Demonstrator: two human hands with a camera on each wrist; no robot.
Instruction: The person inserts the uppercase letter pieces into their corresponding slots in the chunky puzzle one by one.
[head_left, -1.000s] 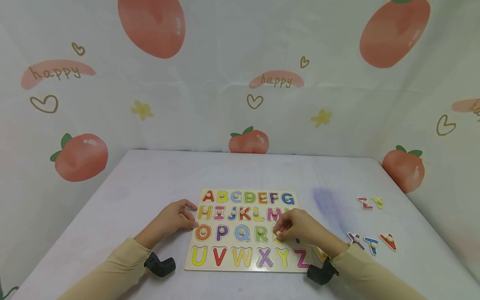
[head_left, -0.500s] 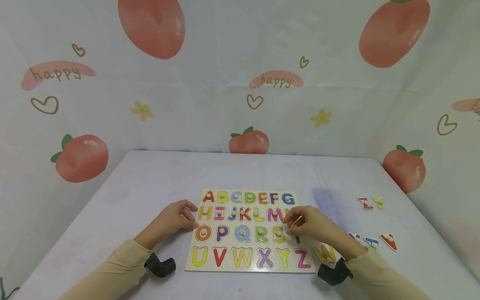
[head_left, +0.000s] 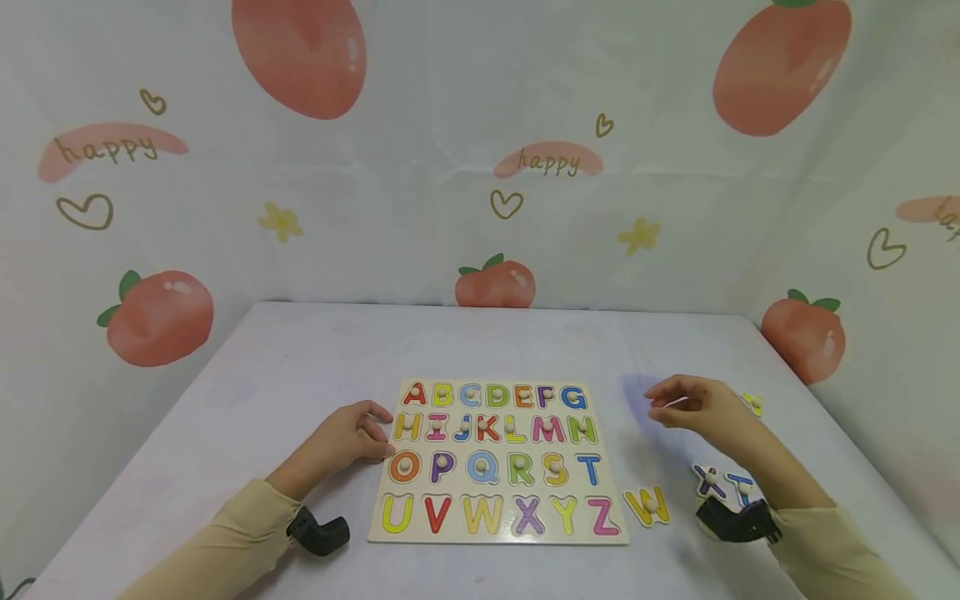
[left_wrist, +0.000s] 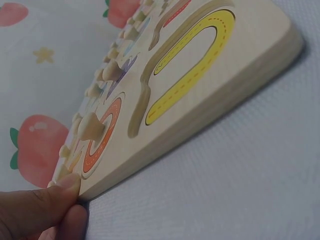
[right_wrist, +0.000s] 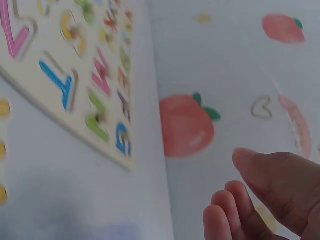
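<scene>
A wooden alphabet puzzle board [head_left: 498, 536] lies flat on the table. My left hand [head_left: 348, 433] holds its left edge, the thumb [left_wrist: 65, 187] at the edge beside the orange O [left_wrist: 97, 135]. Knobbed letters fill the rows from A to S; the T slot [head_left: 589, 469] and the bottom row show no knobs. My right hand [head_left: 697, 408] hovers over the table right of the board, fingers loosely bent and holding nothing. A yellow Y piece [head_left: 752, 404] shows just beyond it. Near its forearm lie the purple X piece [head_left: 709, 480] and blue T piece [head_left: 741, 488].
A yellow W piece [head_left: 647, 506] lies beside the board's lower right corner. Behind the white table [head_left: 480, 342] hangs a white curtain [head_left: 420, 200] printed with peaches. A bluish smudge [head_left: 637, 396] marks the cloth right of the board.
My right hand has let go of the S in the board and moved right and away, past the board's edge. Its arm now covers the Z and V pieces. My left hand stays put.
</scene>
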